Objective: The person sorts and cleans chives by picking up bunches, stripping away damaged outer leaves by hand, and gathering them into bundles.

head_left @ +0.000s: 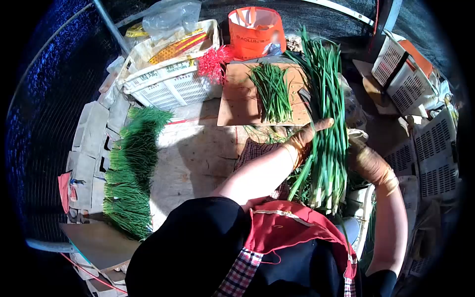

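Observation:
A long bunch of green chives [326,114] with whitish lower ends stands out in front of my body, tips pointing away. My left hand [306,138], in a brownish glove, grips its left side with the thumb across the leaves. On its right side is my right hand [368,161], also gloved and slightly blurred; its fingers are hidden, so its grip is unclear. A smaller bunch of chives [273,94] lies on a brown board [235,106] just beyond my left hand.
At the left, several chive bunches [131,173] lie in a row. A white crate [173,91] stands behind them, with red ties [215,64] at its corner. An orange bag [255,37] is behind the board. More white crates [408,76] stand at the right.

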Demonstrator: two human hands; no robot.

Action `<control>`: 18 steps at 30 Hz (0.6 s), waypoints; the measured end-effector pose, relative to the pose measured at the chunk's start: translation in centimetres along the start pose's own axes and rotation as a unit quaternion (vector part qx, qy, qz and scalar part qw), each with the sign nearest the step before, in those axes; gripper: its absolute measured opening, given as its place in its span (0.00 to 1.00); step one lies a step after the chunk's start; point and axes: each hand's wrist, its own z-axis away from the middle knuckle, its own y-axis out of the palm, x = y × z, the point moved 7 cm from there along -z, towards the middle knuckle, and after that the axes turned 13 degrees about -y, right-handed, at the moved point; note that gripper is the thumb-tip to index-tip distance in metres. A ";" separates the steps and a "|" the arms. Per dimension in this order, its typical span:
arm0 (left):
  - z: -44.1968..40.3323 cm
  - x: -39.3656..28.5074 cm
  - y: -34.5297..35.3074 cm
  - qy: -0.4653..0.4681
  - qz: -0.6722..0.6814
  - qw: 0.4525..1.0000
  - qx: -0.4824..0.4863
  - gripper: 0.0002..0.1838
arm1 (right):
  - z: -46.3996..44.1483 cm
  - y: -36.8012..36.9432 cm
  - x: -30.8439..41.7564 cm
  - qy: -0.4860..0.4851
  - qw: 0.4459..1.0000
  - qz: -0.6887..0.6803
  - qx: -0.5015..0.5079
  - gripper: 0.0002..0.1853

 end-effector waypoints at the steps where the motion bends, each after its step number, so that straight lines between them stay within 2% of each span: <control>1: -0.7 0.3 -0.6 0.006 0.002 0.999 -0.039 0.25 | 0.4 2.1 0.2 -0.040 0.998 0.041 0.023 0.45; 2: -2.1 1.6 -1.1 -0.005 0.094 0.995 -0.018 0.23 | 0.9 2.5 -1.2 0.005 0.997 0.060 -0.049 0.47; 3: -2.5 2.1 -1.8 0.008 0.082 0.990 -0.114 0.23 | 1.4 2.8 -2.3 0.052 0.988 0.079 -0.122 0.50; 5: -1.6 2.3 -2.3 0.055 0.030 0.976 -0.211 0.24 | 2.1 3.1 -3.5 0.107 0.979 0.020 -0.175 0.51; 6: 0.1 2.3 -0.2 0.041 0.047 0.982 -0.178 0.26 | 2.6 2.2 -4.9 0.084 0.983 -0.010 -0.160 0.49; 7: 0.7 2.7 -0.5 0.043 0.033 0.990 -0.132 0.31 | 3.4 1.8 -5.0 0.102 0.976 -0.010 -0.194 0.39; 10: 2.4 4.3 -3.0 0.109 0.028 0.985 -0.133 0.38 | 5.9 -0.6 -8.5 0.120 0.964 -0.135 -0.197 0.24; 11: 2.3 3.8 -4.4 0.165 -0.020 0.972 -0.165 0.35 | 6.2 -0.5 -8.0 0.132 0.969 -0.076 -0.196 0.25; 13: 2.8 4.8 -3.0 0.062 0.006 0.989 -0.132 0.31 | 6.1 0.7 -7.7 0.144 0.964 -0.057 -0.216 0.27; 14: 3.5 4.2 -1.7 0.055 -0.025 0.981 -0.184 0.28 | 5.6 1.0 -7.5 0.150 0.972 -0.035 -0.175 0.29; 17: 2.4 5.4 -3.6 -0.025 0.012 0.992 -0.124 0.29 | 3.8 2.7 -6.9 0.131 0.990 0.052 -0.029 0.30; 18: 2.0 5.5 -3.6 -0.026 0.049 0.995 -0.085 0.34 | 3.4 3.3 -6.3 0.150 0.988 0.042 -0.014 0.32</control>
